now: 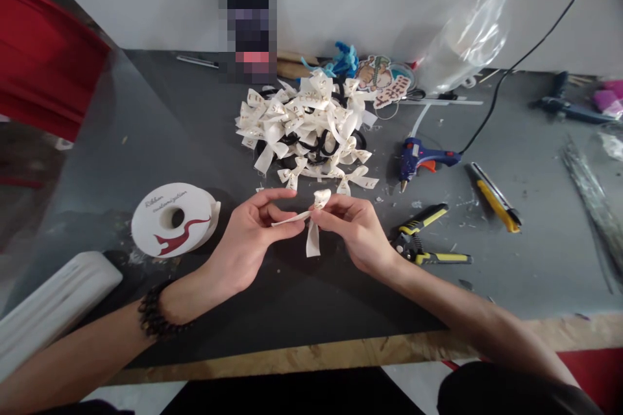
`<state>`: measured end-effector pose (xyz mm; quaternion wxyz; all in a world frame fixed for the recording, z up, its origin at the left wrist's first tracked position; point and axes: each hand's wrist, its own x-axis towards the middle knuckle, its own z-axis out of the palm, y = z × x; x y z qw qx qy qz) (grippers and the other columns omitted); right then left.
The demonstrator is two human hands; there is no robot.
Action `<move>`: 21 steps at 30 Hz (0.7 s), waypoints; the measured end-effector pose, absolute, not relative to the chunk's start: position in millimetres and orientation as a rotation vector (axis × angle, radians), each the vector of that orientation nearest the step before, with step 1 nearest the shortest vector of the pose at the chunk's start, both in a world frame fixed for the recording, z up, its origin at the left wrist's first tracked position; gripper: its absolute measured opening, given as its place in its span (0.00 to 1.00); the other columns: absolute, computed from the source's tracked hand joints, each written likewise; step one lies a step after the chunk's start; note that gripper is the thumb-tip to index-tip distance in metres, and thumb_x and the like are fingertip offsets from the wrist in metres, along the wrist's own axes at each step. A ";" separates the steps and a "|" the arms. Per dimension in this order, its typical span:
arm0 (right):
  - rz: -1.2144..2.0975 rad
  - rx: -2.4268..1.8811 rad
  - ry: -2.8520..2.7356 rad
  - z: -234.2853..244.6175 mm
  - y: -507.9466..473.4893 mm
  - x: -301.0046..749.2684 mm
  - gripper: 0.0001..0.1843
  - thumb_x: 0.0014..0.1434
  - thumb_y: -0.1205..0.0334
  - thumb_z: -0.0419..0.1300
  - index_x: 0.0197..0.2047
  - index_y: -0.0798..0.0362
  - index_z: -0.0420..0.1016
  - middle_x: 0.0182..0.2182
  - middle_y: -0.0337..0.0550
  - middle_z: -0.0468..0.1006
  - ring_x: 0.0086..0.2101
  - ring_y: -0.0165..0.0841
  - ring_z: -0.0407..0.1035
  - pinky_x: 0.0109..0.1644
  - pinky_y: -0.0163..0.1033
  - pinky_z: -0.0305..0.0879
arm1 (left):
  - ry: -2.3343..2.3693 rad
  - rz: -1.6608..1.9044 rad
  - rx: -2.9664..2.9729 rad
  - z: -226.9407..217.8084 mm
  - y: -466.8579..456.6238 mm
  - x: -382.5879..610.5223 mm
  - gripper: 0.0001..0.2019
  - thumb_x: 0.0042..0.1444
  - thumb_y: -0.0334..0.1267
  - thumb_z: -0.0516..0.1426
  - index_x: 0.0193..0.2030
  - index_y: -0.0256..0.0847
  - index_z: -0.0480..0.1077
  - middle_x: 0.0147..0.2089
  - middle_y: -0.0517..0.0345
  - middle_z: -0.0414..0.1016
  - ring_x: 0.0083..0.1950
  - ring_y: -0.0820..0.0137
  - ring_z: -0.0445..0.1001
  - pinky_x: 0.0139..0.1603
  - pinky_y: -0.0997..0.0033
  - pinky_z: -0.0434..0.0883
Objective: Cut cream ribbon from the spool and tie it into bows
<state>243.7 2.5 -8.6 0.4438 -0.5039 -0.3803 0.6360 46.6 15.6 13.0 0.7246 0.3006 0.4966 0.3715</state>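
My left hand [250, 233] and my right hand [357, 230] meet above the dark mat [146, 136], both pinched on one short piece of cream ribbon [313, 237]. The left fingers grip one flat end. The right fingers hold the looped top, and a tail hangs down between the hands. Just behind the hands lies a pile of finished cream ribbon bows [306, 126] mixed with black hair ties. A white ribbon spool [170, 219] sits left of my left hand.
A blue glue gun [421, 159] with a black cord, yellow-handled pliers [428, 237] and a yellow utility knife [495, 198] lie to the right. A clear plastic bag [467, 39] leans on the wall. A white object [48, 308] lies front left. Wooden table edge [341, 350] runs along the front.
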 end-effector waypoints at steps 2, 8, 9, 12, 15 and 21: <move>1.570 -1.242 -0.945 -9.5 3.5 244.8 0.17 0.52 0.46 0.79 0.37 0.49 0.86 0.33 0.39 0.84 0.32 0.32 0.75 0.39 0.39 0.74 | 1.097 0.831 0.677 13.3 15.2 47.4 0.27 0.50 0.35 0.76 0.57 0.46 0.78 0.35 0.64 0.80 0.40 0.72 0.79 0.50 0.71 0.76; 1.564 -1.213 -0.925 -13.0 -0.9 243.5 0.15 0.52 0.50 0.80 0.38 0.49 0.86 0.34 0.40 0.85 0.33 0.32 0.77 0.41 0.40 0.76 | 1.080 0.707 0.840 11.9 8.8 51.7 0.27 0.49 0.36 0.76 0.56 0.44 0.76 0.45 0.57 0.82 0.46 0.66 0.82 0.48 0.69 0.79; 1.577 -1.216 -0.923 -12.8 -2.1 242.6 0.16 0.53 0.50 0.79 0.38 0.49 0.86 0.33 0.40 0.85 0.32 0.32 0.77 0.41 0.40 0.76 | 1.088 0.671 0.880 11.1 8.1 51.8 0.25 0.50 0.37 0.76 0.54 0.43 0.76 0.42 0.56 0.82 0.44 0.66 0.82 0.46 0.68 0.79; 1.583 -1.254 -0.910 -11.1 -3.2 240.9 0.17 0.52 0.48 0.79 0.37 0.51 0.85 0.30 0.40 0.83 0.30 0.31 0.75 0.38 0.39 0.74 | 1.118 0.648 0.984 10.0 9.8 50.2 0.19 0.54 0.39 0.73 0.49 0.41 0.75 0.35 0.57 0.82 0.38 0.67 0.82 0.42 0.68 0.78; 1.584 -1.269 -0.867 -8.6 -0.7 241.3 0.18 0.50 0.48 0.80 0.33 0.52 0.84 0.27 0.38 0.80 0.28 0.29 0.72 0.34 0.37 0.71 | 1.120 0.622 1.036 12.2 14.3 48.5 0.19 0.55 0.40 0.73 0.50 0.41 0.73 0.35 0.57 0.82 0.37 0.66 0.81 0.40 0.68 0.77; 1.569 -1.243 -0.867 -6.2 0.8 243.3 0.17 0.53 0.49 0.79 0.31 0.53 0.82 0.26 0.37 0.78 0.27 0.28 0.71 0.32 0.35 0.69 | 1.178 0.566 1.002 21.6 16.7 48.7 0.34 0.52 0.39 0.73 0.62 0.40 0.63 0.35 0.59 0.83 0.38 0.66 0.82 0.42 0.67 0.77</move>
